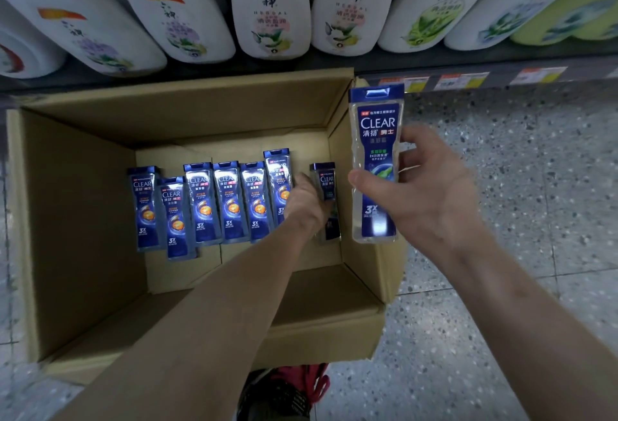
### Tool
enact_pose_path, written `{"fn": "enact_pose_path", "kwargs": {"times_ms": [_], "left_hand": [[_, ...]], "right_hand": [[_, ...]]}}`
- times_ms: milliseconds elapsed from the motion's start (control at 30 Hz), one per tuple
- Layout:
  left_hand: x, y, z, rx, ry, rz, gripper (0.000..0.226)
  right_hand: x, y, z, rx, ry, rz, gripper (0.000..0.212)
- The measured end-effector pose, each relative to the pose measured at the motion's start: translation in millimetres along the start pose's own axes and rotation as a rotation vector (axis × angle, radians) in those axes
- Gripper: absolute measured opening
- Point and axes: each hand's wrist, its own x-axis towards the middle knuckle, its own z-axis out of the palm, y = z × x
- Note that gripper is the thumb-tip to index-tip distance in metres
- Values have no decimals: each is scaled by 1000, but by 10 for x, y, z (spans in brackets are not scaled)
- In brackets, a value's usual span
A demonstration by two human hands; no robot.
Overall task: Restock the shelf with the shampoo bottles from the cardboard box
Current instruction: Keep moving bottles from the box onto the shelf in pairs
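Observation:
An open cardboard box [77, 220] stands on the floor below the shelf [334, 68]. Several blue Clear shampoo bottles [204, 203] lie side by side on its bottom. My right hand [431, 193] holds one clear-and-blue Clear shampoo bottle [376, 160] upright above the box's right wall. My left hand [306, 203] reaches down into the box and closes around a darker bottle [326, 186] at the right end of the row; its fingers are partly hidden.
Large white body-wash bottles [271, 9] line the shelf above, with a green one [568, 19] at the far right. Price tags [458, 81] run along the shelf edge. Speckled floor [501, 320] lies to the right. A red and black shoe [287, 390] shows below the box.

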Motion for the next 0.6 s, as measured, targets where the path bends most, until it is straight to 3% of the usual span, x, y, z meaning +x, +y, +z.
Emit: {"fn": "enact_pose_path", "kwargs": {"times_ms": [167,433,600], "left_hand": [[-211,-7,-128,-98,-46,100,33],[-1009,109,-1121,-165,-116,399,43],[-1829,61,-2068,-292,-108,451,46]], "right_hand": [[-88,-87,-11,-14,10,-10,52],[-419,-639,-54,42,38,-3,57],[-783,-1300,-199,169,-1,-30,50]]}}
